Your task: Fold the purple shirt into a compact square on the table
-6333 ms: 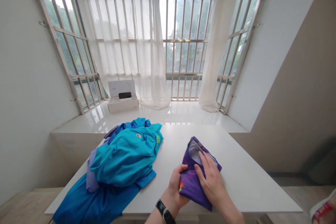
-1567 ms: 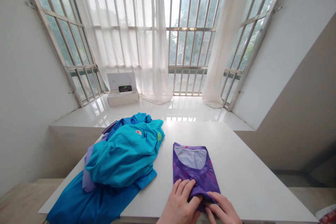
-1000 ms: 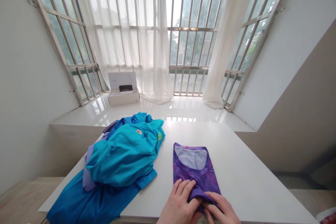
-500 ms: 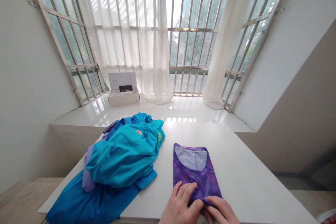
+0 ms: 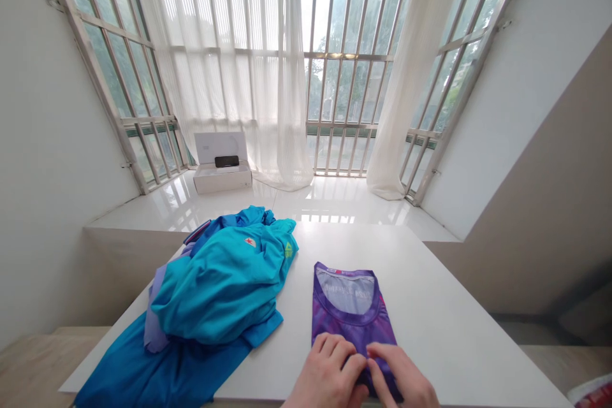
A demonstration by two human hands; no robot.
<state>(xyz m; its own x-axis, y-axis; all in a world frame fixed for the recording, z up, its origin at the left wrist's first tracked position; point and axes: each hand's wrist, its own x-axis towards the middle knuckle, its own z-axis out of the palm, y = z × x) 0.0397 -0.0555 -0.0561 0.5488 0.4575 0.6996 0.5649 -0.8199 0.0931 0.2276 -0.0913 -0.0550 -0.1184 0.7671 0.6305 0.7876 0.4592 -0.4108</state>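
The purple shirt (image 5: pixel 366 335) lies folded into a narrow shape near the front edge of the white surface (image 5: pixel 444 325), right of the clothes pile, with its collar pointing away from the person. At its near end, the 2 hands sit close together on the fabric. The left hand (image 5: pixel 327 370) bends its fingers down onto the cloth, its thumb side toward the right hand (image 5: pixel 401 373), whose forefinger and thumb also bend down onto the shirt. The fingers hide the cloth under them, so I cannot tell whether either grip is closed on a fold or only presses. Farther up the shirt, the round neck shows a grey lining with pale lettering, too blurred to read.

At the lower right corner, a red and white item (image 5: pixel 595 392) is cut off by the frame. On the left, a blue garment (image 5: pixel 160 363) reaches the near edge of the surface. A lavender garment (image 5: pixel 155 325) and a crumpled teal garment (image 5: pixel 220 296) lie on it, the teal bearing 2 small emblems. A darker blue garment (image 5: pixel 229 226) shows at the far end.

Beyond the surface, a glossy white ledge (image 5: pixel 329 201) carries an open white box (image 5: pixel 222 182) with a black device (image 5: pixel 226 161) on it. Behind hang 2 sheer curtains (image 5: pixel 222 76) before barred windows (image 5: pixel 349 57).
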